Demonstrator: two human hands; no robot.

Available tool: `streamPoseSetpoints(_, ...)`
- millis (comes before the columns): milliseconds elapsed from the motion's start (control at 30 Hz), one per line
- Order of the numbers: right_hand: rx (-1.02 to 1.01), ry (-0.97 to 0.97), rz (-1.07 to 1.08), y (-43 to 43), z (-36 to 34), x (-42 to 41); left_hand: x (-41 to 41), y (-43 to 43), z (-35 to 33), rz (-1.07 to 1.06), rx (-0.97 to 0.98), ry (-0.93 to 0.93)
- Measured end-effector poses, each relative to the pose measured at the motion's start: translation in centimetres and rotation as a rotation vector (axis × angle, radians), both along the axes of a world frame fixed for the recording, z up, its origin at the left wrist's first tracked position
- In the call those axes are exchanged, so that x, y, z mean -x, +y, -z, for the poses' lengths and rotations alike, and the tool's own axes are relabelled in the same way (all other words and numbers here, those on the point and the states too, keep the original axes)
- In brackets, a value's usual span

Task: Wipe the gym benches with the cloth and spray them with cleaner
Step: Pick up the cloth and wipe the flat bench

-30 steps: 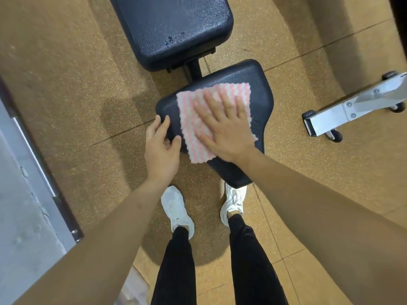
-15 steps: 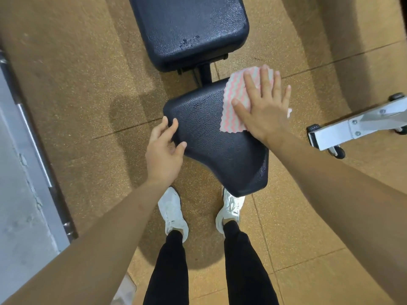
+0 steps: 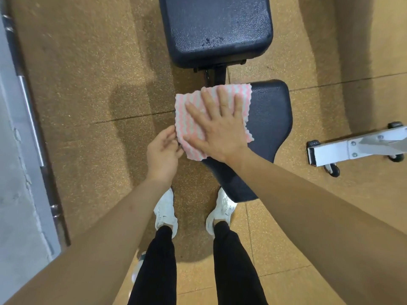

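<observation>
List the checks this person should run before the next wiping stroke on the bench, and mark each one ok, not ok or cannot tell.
1. Right hand flat on the cloth: ok.
2. Cloth lying on the seat pad: ok; the pad's right side is uncovered.
3. Left hand steadying the seat pad: cannot tell; its fingers curl at the cloth's left edge, the grip hidden.
4. Back pad dry: not ok; wet specks show close to its near edge.
5. Spray cleaner at hand: cannot tell; no bottle in view.
</observation>
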State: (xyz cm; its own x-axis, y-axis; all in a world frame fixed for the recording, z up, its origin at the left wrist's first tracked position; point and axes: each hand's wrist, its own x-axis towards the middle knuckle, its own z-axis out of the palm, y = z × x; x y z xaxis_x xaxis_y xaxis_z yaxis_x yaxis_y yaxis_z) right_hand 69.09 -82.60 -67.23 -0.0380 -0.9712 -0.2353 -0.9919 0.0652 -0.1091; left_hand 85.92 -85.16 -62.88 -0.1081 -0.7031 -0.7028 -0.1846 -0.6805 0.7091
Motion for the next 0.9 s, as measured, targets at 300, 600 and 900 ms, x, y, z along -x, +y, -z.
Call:
streamPoseSetpoints(300,0.011,-0.015,-0.203,3.6,-0.6,1.4,0.4,0.1,-0.1,0.038,0.003,-0.079)
streamPoseSetpoints(600,-0.052,-0.002,-0.175,-3.4,-0.4,4.2,2.0,0.9,0.4,0.011,0.08,-0.259)
streamPoseSetpoints(900,-0.192,-0.075,-0.132,-7.5,-0.6,8.9,3.8,0.9,-0.1,0.147,0.133,-0.458)
